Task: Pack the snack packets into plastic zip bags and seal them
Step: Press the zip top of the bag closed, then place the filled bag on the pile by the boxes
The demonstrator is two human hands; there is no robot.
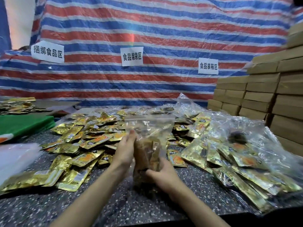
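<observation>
Head view: a clear zip bag (152, 128) stands upright above the middle of the speckled counter (131, 202), mouth up, with a blurred clump of packets in its lower half. The right hand (162, 174) has its grip curled round the bag's bottom end. The left hand (126, 145) lies with straight fingers against the bag's left side, its grip open. Loose gold snack packets (85, 138) are heaped on the counter behind and to the left. Filled clear bags (229, 153) lie to the right, in front of stacked cardboard boxes (262, 95). A striped tarp (147, 30) hangs at the far side.
</observation>
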